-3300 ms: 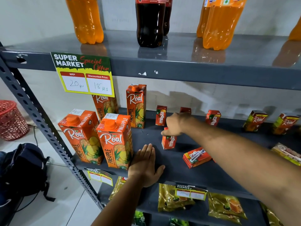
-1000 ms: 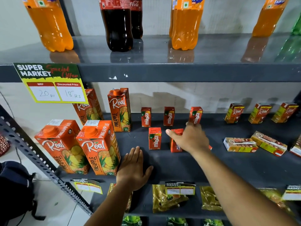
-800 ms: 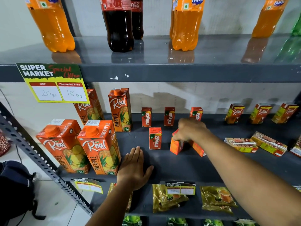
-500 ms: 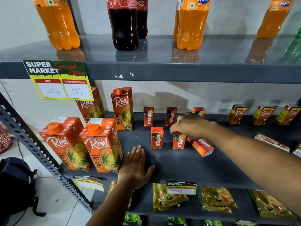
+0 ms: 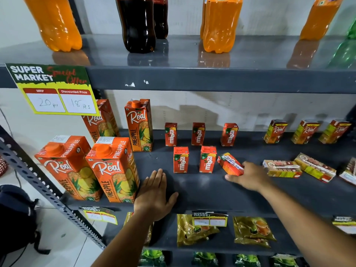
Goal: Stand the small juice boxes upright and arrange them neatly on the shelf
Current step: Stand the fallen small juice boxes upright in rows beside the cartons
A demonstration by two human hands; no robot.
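Note:
Three small red Maaza juice boxes stand upright in a back row [image 5: 198,133] on the dark grey shelf [image 5: 202,191]. Two more stand in front of them [image 5: 181,159] [image 5: 207,159]. Another Maaza box [image 5: 230,163] lies tilted on its side just right of the front pair. My right hand [image 5: 249,177] grips its right end, thumb below and fingers behind. My left hand [image 5: 154,193] rests flat on the shelf with fingers apart, holding nothing. Small Real boxes stand at the back right [image 5: 306,132]. Others lie flat [image 5: 282,168] [image 5: 316,166].
Large Real pineapple cartons [image 5: 113,168] stand at the shelf's left end. Soda bottles [image 5: 137,24] line the upper shelf, which carries a price sign [image 5: 55,89]. Gold packets [image 5: 194,228] lie on the shelf below. A slotted upright [image 5: 38,182] runs diagonally at left.
My right hand stood a second Maaza box in the front row, let it go, and moved right onto the lying box. My left hand stayed flat on the shelf.

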